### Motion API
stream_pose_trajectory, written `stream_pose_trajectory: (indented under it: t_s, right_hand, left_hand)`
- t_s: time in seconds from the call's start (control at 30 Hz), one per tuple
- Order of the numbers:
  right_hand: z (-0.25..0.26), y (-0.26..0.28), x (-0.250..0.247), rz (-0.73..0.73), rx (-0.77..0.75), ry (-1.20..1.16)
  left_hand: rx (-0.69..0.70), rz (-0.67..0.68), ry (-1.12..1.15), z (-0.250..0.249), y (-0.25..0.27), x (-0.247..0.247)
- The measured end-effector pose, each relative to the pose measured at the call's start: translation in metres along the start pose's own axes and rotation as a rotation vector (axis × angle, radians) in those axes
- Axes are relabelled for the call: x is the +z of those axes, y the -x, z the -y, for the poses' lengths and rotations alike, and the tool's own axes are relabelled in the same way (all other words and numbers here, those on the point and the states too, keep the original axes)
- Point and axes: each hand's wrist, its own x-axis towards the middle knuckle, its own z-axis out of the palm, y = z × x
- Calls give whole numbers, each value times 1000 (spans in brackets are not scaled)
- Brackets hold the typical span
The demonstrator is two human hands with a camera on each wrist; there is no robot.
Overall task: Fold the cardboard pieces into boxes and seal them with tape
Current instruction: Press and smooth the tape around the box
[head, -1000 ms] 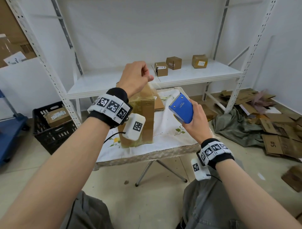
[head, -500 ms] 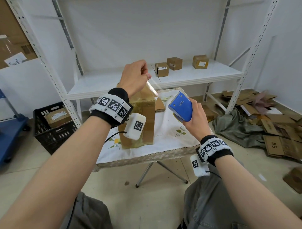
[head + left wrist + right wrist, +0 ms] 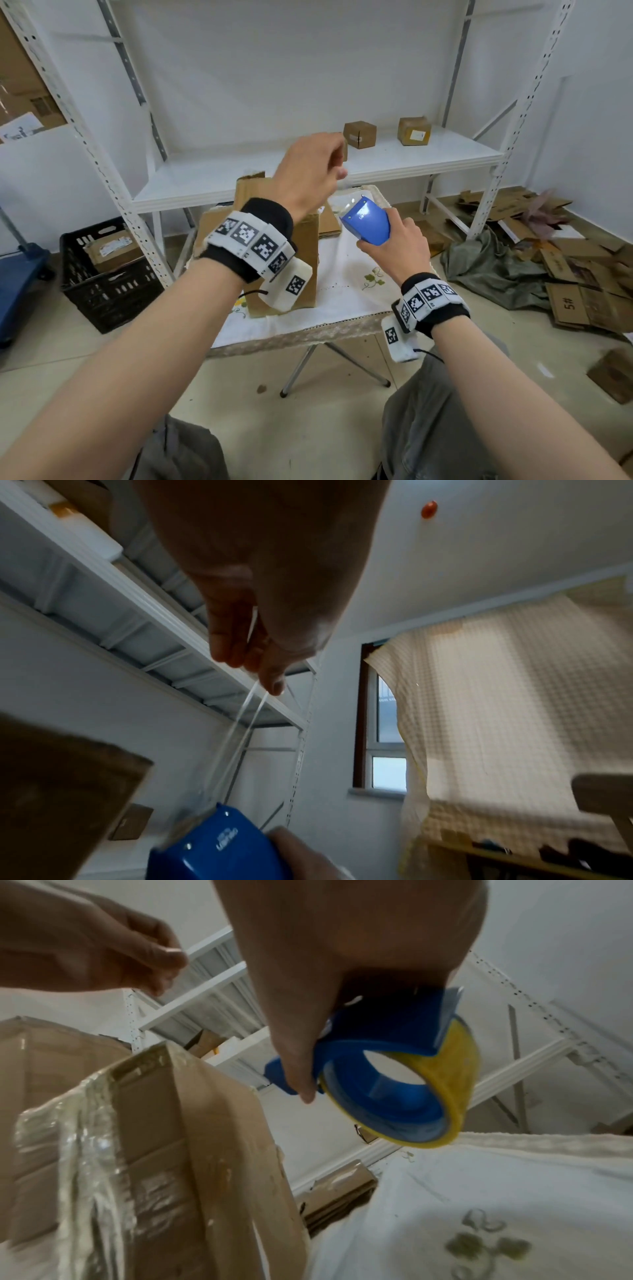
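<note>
So the person has the left hand [image 3: 310,178] up above the cardboard box [image 3: 301,253], thumb and fingertips pinched on the free end of the clear tape [image 3: 245,723], and the right hand [image 3: 394,243] is wrapped around the blue tape dispenser [image 3: 368,222] just beside the box, with the yellowish tape roll [image 3: 455,1085] sitting in it. The strip runs taut from the pinch down to the dispenser mouth, both held in the air over the little cloth-covered table [image 3: 346,301]. The box stands upright on that table and its side is already plastered with wrinkly old tape, while its top flaps look like they're poking up at the back, so it seems the top seam is what this strip is for. To do this bit well, the person probably wants to keep the strip tight and flat so it doesn't twist or stick to itself, land the pinched end on the far side of the box first, press it down, then drag the dispenser across the seam. Main risk is the light box tipping or sliding, since neither hand is steadying it.
</note>
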Motion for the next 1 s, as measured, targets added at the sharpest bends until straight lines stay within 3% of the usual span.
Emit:
stream_pose_trajectory:
  t_s: [0.13, 0.23, 0.3, 0.4, 0.53, 0.67, 0.93, 1.0]
  right_hand:
    - [21, -14, -1, 52, 113, 33]
    - [13, -27, -7, 267, 223, 78]
    - [0, -28, -3, 337, 306, -76]
    - [-7, -28, 14, 331, 433, -487]
    - [-9, -30, 38, 454, 579, -618]
    - [-37, -34, 73, 411, 647, -554]
    - [-24, -18, 63, 324, 594, -589]
    - [-16, -18, 55, 220, 559, -634]
  left_hand:
    - [110, 10, -123, -15, 4, 15]
    - [144, -55, -124, -16, 5, 9]
    - [135, -75, -85, -11, -3, -3]
    - [40, -17, 0, 3, -16, -18]
    - [-45, 3, 126, 17, -12, -21]
    - [-61, -6, 176, 22, -5, -30]
    - [-85, -9, 216, 26, -1, -32]
    - [-95, -12, 229, 27, -1, -31]
